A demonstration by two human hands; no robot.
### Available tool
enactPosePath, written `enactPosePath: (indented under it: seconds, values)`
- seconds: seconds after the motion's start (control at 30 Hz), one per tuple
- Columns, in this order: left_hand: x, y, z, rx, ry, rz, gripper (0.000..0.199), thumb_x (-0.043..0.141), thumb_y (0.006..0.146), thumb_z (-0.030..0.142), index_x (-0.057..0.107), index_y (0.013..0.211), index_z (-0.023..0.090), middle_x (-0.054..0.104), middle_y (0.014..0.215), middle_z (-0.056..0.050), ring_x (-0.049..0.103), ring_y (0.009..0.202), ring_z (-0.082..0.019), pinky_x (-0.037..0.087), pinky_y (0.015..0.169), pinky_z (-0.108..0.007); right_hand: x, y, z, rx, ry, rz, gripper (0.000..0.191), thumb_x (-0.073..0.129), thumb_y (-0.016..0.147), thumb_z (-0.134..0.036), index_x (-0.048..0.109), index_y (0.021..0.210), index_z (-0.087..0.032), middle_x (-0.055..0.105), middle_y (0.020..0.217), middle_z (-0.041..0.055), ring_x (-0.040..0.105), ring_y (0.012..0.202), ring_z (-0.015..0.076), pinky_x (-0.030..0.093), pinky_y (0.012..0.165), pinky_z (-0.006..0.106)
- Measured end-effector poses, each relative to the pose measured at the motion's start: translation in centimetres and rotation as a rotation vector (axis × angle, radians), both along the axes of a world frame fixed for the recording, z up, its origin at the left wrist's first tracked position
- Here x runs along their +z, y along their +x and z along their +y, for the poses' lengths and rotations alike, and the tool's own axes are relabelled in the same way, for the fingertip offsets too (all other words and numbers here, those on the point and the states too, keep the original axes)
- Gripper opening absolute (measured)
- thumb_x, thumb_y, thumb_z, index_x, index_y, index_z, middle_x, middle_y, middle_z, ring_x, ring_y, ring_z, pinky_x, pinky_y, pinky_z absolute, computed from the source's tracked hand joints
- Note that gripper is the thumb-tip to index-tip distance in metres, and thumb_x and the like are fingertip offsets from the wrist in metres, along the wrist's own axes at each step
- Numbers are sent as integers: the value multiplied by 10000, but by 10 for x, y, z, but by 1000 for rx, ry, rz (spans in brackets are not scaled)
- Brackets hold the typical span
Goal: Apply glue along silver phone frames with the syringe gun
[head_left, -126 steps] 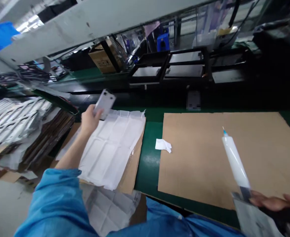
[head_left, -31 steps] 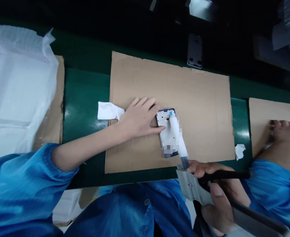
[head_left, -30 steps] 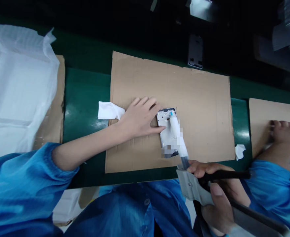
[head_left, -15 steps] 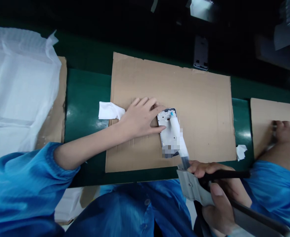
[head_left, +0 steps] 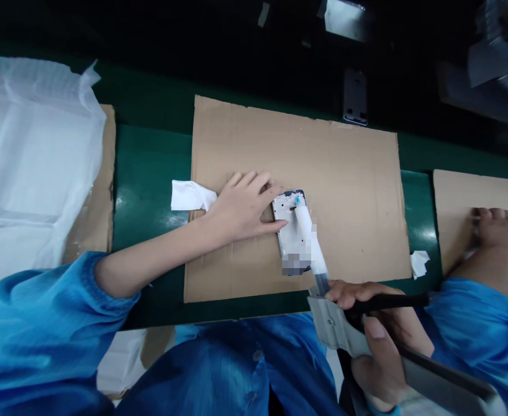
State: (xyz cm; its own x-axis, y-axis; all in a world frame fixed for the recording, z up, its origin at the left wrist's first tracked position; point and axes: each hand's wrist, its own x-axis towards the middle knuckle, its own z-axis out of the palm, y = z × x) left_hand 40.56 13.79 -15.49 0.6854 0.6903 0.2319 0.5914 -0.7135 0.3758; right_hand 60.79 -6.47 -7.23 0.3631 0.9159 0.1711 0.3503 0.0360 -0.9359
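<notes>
Head view, taking from the left: white sheeting [head_left: 33, 162] over a layer of cardboard [head_left: 93, 228], then a strip of bare green bench [head_left: 150, 173] and a blue sleeve [head_left: 59, 312]. Next, a folded white cloth [head_left: 188, 195], partly on the bench, partly on a brown board [head_left: 245, 138]. Stretched over that board, the left hand [head_left: 241, 211], fingers and thumb spread apart, thumb and forefinger touching the left side and upper corner of a pale phone frame [head_left: 285, 237]. Lying flat near the board's middle, lower end blurred. Above its upper part, the blue tip [head_left: 298, 200] of a white tube [head_left: 317, 251]; cannot tell touching from hovering. At the tube's base, a metal gun [head_left: 332, 326]. By the board's far edge, a second frame [head_left: 355, 98]. Wrapped firmly round the gun, the right hand [head_left: 384, 355]. Further right, a white scrap [head_left: 419, 264] just beside the board, then another cardboard sheet [head_left: 453, 196] beneath a co-worker's hand [head_left: 499, 231]
</notes>
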Motion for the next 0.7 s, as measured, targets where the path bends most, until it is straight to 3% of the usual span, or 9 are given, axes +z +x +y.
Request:
enactPosePath:
  seconds: [0.3,0.63,0.7]
  values:
    - [0,0,1,-3,-9,8,618,637,1019,669,662,1424,203,682,1307,-160,627,1149,-366,502,986,-532,0,0,-2,-22,-77,-3,274,660,1013,-617,684,1012,-344,593,805,105,716,798,231,668,851,559]
    - [0,1,0,2,-65,-32,614,670,996,652,678,1429,217,684,1319,-165,634,1176,-395,492,1005,-551,-3,-5,-5,-4,-11,-6,239,653,1033,-555,695,1052,-320,592,798,114,712,767,256,658,810,606]
    - [1,1,0,1,-45,-19,609,654,1005,660,675,1424,218,685,1317,-164,632,1165,-382,500,995,-543,0,12,-1,-2,-65,-202,320,543,1070,-602,675,1051,-311,602,826,123,725,804,255,659,796,582]
